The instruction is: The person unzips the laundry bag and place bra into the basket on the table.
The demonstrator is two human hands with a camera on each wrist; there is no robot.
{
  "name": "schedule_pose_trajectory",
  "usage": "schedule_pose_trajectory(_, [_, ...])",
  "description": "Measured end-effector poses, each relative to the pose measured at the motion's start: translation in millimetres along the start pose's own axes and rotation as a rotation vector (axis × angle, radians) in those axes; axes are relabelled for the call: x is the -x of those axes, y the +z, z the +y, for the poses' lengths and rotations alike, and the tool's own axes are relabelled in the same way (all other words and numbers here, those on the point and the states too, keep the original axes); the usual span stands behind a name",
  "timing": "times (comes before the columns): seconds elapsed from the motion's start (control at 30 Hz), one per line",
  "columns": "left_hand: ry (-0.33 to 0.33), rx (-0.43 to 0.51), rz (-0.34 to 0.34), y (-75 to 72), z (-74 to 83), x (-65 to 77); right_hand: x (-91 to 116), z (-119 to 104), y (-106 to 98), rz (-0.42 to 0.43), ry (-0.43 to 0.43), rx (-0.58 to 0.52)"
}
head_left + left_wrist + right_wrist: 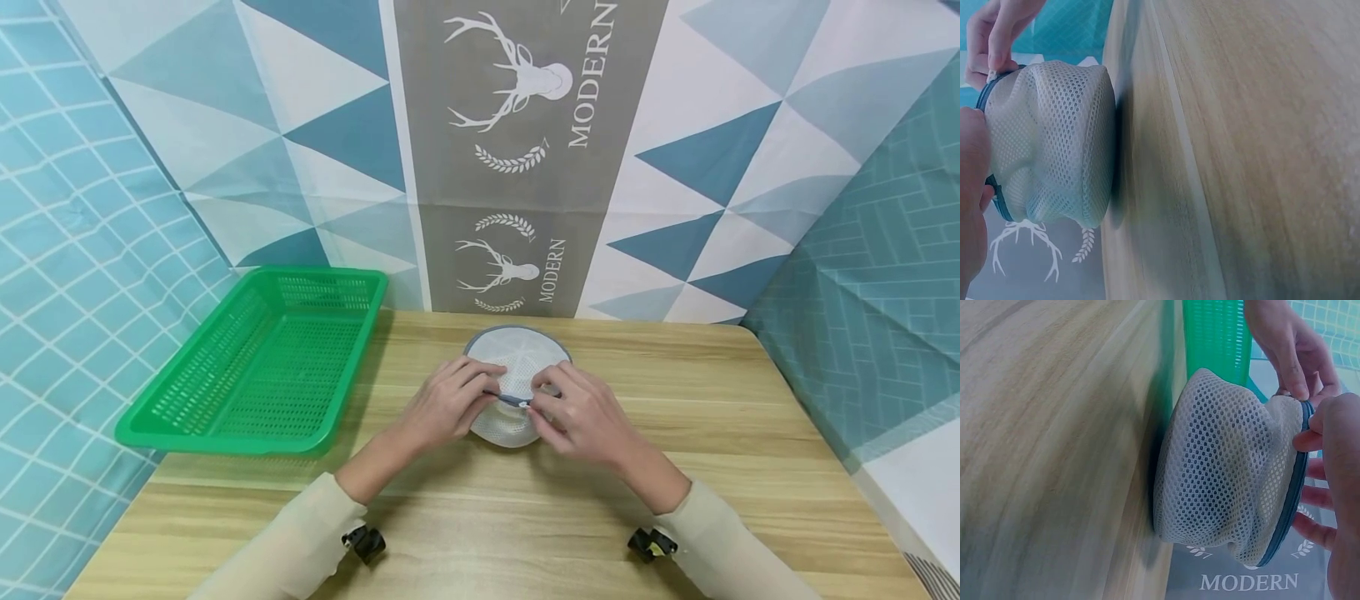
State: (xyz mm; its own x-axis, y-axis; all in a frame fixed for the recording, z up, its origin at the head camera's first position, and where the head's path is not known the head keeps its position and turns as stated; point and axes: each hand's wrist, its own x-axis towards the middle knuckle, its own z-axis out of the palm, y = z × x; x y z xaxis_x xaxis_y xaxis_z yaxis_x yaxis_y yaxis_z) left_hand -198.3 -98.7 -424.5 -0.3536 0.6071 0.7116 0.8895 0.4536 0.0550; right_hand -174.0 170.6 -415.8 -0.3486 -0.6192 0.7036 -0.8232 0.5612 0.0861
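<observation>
Left hand point(448, 402) and right hand point(583, 412), both grips clamped on its dark-blue zipped rim point(1295, 481), hold a round white mesh bag point(1216, 462) on the pale wooden tabletop point(510, 525); left, a green rectangular plastic basket point(288, 375).

So both forearms point(384, 461) angle inward toward each other, with pale sleeves point(300, 537) that stop short of the bare wrists. The left hand point(452, 400) has its back up, thumb and fingers in a pinch, and the right hand point(579, 410) is pretty much the mirror of it, index finger bent toward the thumb, just a small gap between the two.
</observation>
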Motion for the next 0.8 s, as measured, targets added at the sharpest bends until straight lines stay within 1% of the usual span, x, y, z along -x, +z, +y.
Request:
schedule_pose_trajectory(0.13, [-0.001, -0.002, -0.002, 0.2, 0.2, 1.7, -0.1, -0.8, -1.0, -0.008, 0.017, -0.017])
schedule_pose_trajectory(0.3, [0.001, 0.000, -0.009, 1.0, -0.5, 4.6, 1.3, -0.9, -1.7, -0.004, 0.018, -0.029])
schedule_pose_trajectory(0.5, [-0.002, 0.004, -0.012, 0.1, 0.7, 6.4, 5.1, 1.8, -2.2, 0.036, -0.002, -0.032])
schedule_pose_trajectory(0.67, [-0.026, 0.012, -0.010, -1.8, 1.3, 7.8, 5.7, 2.7, -2.9, 0.041, -0.003, -0.042])
schedule_pose_trajectory(0.8, [-0.020, 0.006, -0.004, -2.5, 1.5, 7.0, 4.5, 2.5, -3.1, 0.055, -0.021, -0.038])
